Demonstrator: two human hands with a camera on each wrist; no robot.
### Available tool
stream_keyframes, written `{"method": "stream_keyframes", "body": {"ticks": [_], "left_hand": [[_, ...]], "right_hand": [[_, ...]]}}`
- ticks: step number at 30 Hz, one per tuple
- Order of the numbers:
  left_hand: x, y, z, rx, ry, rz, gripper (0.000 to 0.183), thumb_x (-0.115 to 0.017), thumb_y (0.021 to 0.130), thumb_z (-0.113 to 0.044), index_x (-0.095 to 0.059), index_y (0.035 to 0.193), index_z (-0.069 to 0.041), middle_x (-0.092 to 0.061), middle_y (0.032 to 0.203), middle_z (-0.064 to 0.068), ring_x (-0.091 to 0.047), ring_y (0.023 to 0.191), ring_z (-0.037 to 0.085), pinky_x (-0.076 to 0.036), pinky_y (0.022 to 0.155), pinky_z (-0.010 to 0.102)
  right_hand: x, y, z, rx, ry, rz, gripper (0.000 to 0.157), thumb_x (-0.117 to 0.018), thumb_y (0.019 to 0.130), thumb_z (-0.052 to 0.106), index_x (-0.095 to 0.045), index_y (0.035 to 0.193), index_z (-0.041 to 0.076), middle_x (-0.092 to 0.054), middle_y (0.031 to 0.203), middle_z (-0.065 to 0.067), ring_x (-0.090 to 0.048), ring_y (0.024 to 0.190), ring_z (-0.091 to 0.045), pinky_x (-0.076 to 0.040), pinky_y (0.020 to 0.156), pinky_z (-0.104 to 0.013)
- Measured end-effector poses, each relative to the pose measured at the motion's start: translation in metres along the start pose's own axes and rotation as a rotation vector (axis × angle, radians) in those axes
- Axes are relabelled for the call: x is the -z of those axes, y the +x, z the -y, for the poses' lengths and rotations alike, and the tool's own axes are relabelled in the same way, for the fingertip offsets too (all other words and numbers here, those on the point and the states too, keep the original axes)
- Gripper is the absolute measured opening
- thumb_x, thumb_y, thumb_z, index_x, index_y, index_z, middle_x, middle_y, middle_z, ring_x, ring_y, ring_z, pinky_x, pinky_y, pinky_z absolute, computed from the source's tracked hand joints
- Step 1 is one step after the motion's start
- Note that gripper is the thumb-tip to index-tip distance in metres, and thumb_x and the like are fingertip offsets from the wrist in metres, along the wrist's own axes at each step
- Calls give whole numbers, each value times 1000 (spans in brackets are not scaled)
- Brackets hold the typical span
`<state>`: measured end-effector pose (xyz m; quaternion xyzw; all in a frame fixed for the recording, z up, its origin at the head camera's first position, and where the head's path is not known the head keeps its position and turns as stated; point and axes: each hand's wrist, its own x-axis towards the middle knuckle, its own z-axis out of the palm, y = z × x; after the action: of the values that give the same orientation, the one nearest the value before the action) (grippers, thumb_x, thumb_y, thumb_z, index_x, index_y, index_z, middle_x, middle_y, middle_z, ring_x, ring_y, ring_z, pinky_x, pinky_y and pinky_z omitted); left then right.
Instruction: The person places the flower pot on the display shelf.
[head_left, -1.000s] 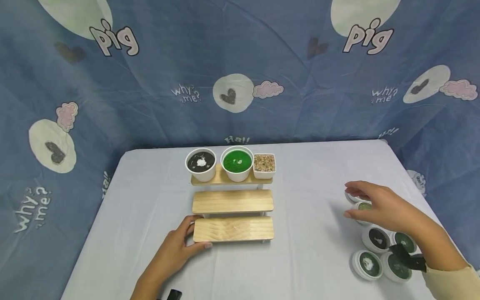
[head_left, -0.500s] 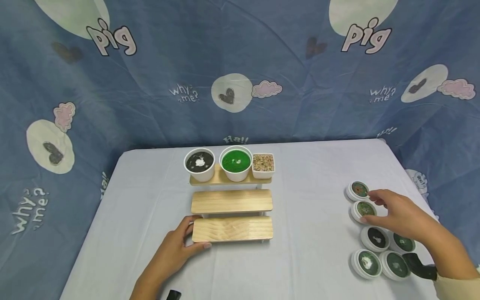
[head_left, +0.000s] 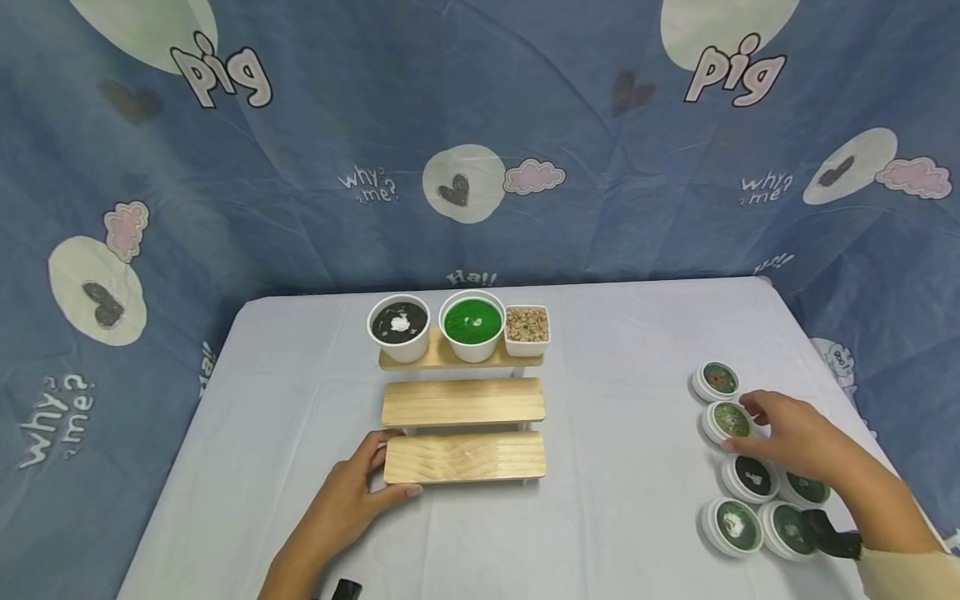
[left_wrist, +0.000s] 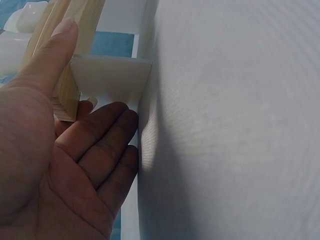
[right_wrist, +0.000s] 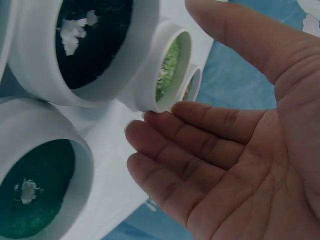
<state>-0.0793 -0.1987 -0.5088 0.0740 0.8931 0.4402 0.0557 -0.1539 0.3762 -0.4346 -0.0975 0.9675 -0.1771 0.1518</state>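
Observation:
My left hand [head_left: 348,500] grips the left end of the lowest board of a three-step wooden display stand [head_left: 465,458]. In the left wrist view the thumb lies along the wooden board [left_wrist: 87,30], one finger is partly hidden behind it, and the other fingers extend below. On the right, my right hand [head_left: 798,437] hovers with thumb and fingers spread beside a small round white cup with light-green contents [head_left: 731,419]. The right wrist view has the fingertips close to that light-green cup [right_wrist: 167,75]; whether they touch it is unclear.
On the stand's top step are a bowl of dark contents [head_left: 400,325], a bowl of bright green contents [head_left: 472,323] and a square dish of brown bits [head_left: 527,327]. Other small cups, including a dark one [head_left: 752,475] and a brown-centred one [head_left: 718,380], stand around the right hand.
My right hand has drawn back from over the far cups, uncovering them, and moved slightly nearer to the light-green cup's right side. My left hand keeps its place on the stand.

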Motion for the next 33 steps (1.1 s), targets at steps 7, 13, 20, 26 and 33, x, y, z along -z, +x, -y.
{"method": "stream_keyframes", "body": {"ticks": [7,13,20,26,33], "left_hand": [[0,1,3,-7,8,-9,74,-89,82,-44,-53,142,-20,-72,130,-8,-64,123,24,-46,103,58],[0,1,2,-2,-2,-5,72,-88,83,-44,-54,142,-20,-72,130,-7,-64,124,26,-46,104,60],[-1,1,2,7,-5,-3,72,-88,83,-45,-53,142,-20,-72,130,-6,-64,124,27,-45,104,60],[-1,0,2,3,-2,-4,75,-88,82,-45,-53,143,-20,-72,129,-9,-64,122,21,-47,103,57],[0,-1,2,-4,12,-13,73,-88,82,-46,-53,141,-22,-72,129,-8,-65,122,23,-47,102,57]], "right_hand": [[-3,4,-2,-35,-1,34,83,-89,82,40,-54,126,-22,-67,106,-29,-64,101,-49,-53,85,-63],[-5,5,-2,-47,1,49,80,-88,84,38,-53,125,-22,-68,105,-29,-66,99,-48,-54,84,-62],[-7,7,-2,-48,-3,34,75,-88,84,36,-55,122,-20,-69,96,-18,-66,89,-37,-56,77,-57],[-9,6,-3,-57,-3,22,72,-87,85,34,-56,121,-19,-69,92,-14,-66,86,-34,-56,74,-55],[-11,6,-4,-66,-6,19,74,-86,87,36,-54,125,-19,-69,96,-18,-67,90,-39,-56,76,-56]]}}
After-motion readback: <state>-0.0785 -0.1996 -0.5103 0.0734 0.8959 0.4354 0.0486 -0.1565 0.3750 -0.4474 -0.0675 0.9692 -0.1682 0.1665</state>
